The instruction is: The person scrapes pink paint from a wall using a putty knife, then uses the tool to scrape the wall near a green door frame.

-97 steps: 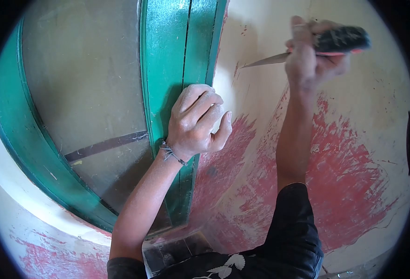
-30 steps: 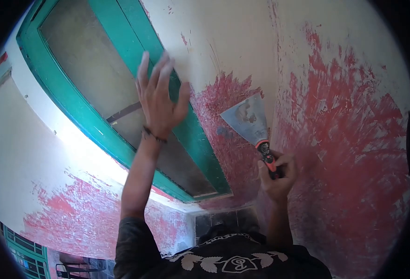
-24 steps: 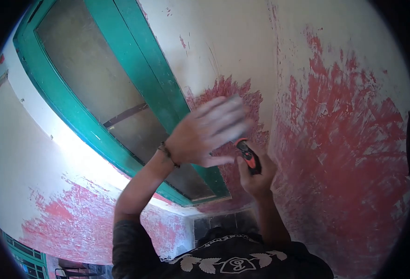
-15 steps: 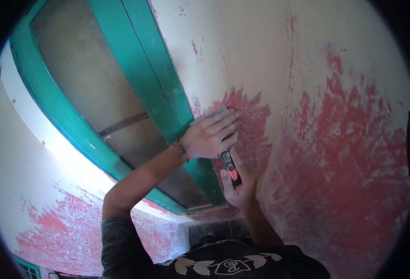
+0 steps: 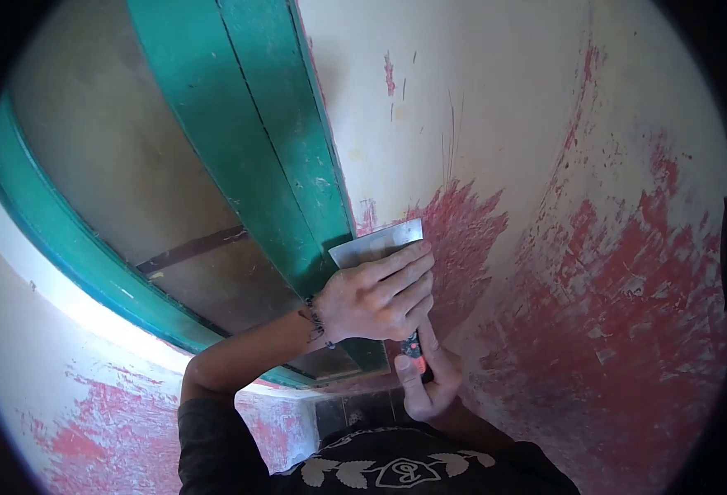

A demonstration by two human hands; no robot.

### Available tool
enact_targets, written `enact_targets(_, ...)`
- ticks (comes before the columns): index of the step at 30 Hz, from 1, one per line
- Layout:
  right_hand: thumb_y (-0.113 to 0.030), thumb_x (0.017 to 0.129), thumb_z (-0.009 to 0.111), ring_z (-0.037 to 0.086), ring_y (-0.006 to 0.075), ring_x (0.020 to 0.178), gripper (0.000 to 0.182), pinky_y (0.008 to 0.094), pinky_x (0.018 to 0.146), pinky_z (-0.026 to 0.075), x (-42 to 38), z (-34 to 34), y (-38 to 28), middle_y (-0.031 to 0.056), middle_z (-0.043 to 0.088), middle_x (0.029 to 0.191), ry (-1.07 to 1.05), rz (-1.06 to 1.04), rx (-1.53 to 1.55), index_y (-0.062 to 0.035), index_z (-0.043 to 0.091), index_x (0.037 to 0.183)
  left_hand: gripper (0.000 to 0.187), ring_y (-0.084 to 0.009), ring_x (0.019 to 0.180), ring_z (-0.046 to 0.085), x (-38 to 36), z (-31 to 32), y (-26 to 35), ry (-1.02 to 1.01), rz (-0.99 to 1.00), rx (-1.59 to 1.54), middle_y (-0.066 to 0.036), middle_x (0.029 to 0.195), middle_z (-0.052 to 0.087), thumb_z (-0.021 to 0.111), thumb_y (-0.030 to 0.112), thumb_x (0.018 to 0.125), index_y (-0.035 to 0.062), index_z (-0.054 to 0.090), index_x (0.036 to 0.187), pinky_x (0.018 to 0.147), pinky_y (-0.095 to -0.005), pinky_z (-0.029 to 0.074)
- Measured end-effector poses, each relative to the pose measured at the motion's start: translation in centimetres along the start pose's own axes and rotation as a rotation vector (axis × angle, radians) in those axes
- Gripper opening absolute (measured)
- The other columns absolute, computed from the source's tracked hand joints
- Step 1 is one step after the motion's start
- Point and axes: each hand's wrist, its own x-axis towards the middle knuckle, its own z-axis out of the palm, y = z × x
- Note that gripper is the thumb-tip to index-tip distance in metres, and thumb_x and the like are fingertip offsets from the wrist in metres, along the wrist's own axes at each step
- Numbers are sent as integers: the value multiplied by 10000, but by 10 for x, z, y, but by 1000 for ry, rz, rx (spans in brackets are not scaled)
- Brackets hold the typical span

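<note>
A wide metal scraper blade (image 5: 380, 242) lies against the wall at the edge of the green frame, with pink patches beside it. My left hand (image 5: 376, 297) presses over the blade and the upper part of the tool, its fingers together. Below it, my right hand (image 5: 436, 375) is wrapped round the black and orange handle (image 5: 415, 353). A dark bracelet (image 5: 317, 323) circles my left wrist. My left hand covers the place where blade and handle join.
The green frame (image 5: 272, 124) with a dull panel (image 5: 99, 107) runs along the left. A whitish wall (image 5: 479, 74) with peeling red paint (image 5: 627, 330) spans the right. Dark tiles (image 5: 363, 412) show low down behind my shirt.
Both hands and the scraper have moved lower in the view, and more of the blade shows. The view has shifted, bringing the green frame nearer.
</note>
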Motion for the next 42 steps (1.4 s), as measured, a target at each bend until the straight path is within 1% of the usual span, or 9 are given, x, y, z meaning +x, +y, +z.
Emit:
enact_targets(5,-63,968,597,722,211,838,492,319,759,565,11,0,-13,266,718,971,24,22,29,192,498,1377,187,-280,1093,712,17,-12,-8,3,-34,-34,-108,965,748,663,159,648,42,729,778,1013,-383,558)
enact_targets(8,-140,964,592,650,165,882,551,270,788,506,2,2,-15,214,705,937,6,135,22,225,485,1363,194,-280,1073,718,9,-7,-2,-8,-37,-62,-111,960,746,645,153,638,37,723,773,996,-383,565)
enact_targets(11,-144,964,601,652,157,867,550,269,770,508,-1,6,-11,211,712,928,32,73,-10,216,491,1364,189,-287,1044,727,7,-3,-2,23,-54,-92,-117,953,743,634,148,631,30,710,759,988,-387,570)
enact_targets(15,-117,934,622,661,148,866,549,261,778,514,10,4,-21,218,720,950,56,150,40,208,504,1360,179,-290,1027,730,15,-8,-6,33,-79,-113,-121,933,738,647,144,638,20,702,756,996,-403,571)
enact_targets(19,-72,953,633,708,196,760,511,301,697,545,2,6,-13,241,711,908,41,17,-31,165,510,1388,134,-279,1013,732,7,-8,-3,11,-66,-146,-111,920,737,670,141,679,37,703,759,996,-411,572)
enact_targets(30,-56,958,609,696,191,770,490,293,702,540,0,11,-26,268,699,906,36,159,31,182,510,1375,126,-276,1005,730,7,-12,-4,-7,-68,-164,-104,912,730,666,135,689,35,701,758,970,-416,584)
enact_targets(33,-64,967,603,683,177,740,486,290,683,533,-2,15,-12,246,696,878,67,53,-23,179,510,1378,128,-272,1006,729,4,-8,-5,24,-36,-147,-103,913,728,660,137,680,36,696,749,983,-415,578)
enact_targets(39,-68,969,604,631,157,668,514,289,653,517,-4,16,-20,191,676,821,43,93,-76,157,485,1416,140,-272,1028,721,3,-11,-4,10,-27,-164,-102,936,725,663,154,667,41,680,748,991,-408,572)
enact_targets(42,-162,973,619,637,111,704,533,255,674,504,-4,30,-22,141,703,834,151,75,-11,151,519,1392,149,-274,1028,721,5,-11,-12,17,17,-163,-96,940,726,662,168,671,45,679,754,996,-410,567)
